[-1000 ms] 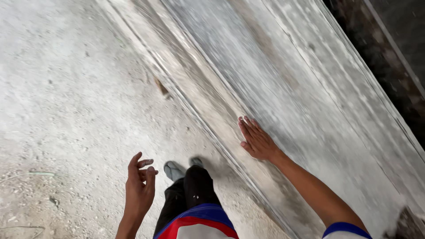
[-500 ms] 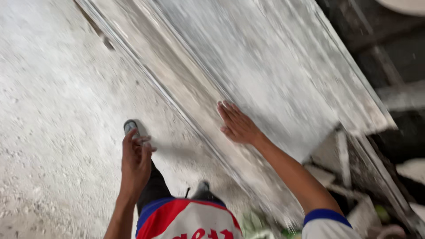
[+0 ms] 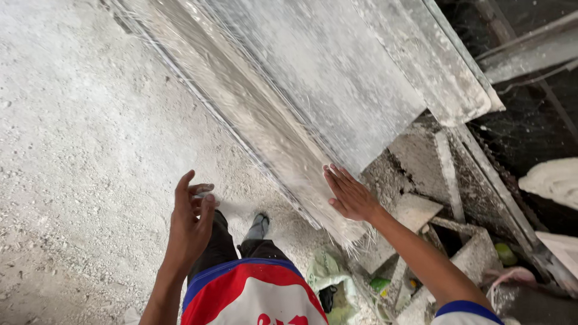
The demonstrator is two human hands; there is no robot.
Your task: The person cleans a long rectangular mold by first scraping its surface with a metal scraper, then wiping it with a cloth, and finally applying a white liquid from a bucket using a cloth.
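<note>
A stack of large grey stone slabs [image 3: 313,90] leans on edge, running from the top left down to the middle. My right hand [image 3: 350,195] lies flat with fingers together against the near end of the slabs, close to their lower corner. My left hand [image 3: 191,224] hangs in the air over the dusty floor, fingers loosely curled and holding nothing. Below it I see my dark trousers, one grey shoe [image 3: 259,225] and my red, white and blue shirt.
The concrete floor [image 3: 84,150] is covered in pale dust and grit. Broken stone offcuts [image 3: 421,210] and rubble lie at the right past the slab ends. A green and white bag [image 3: 331,283] sits near my feet. A dark metal frame [image 3: 518,72] is at the top right.
I have walked along the slabs toward their end, my right hand sliding along the face to the near corner. My left hand swung forward. The rubble pile came into view.
</note>
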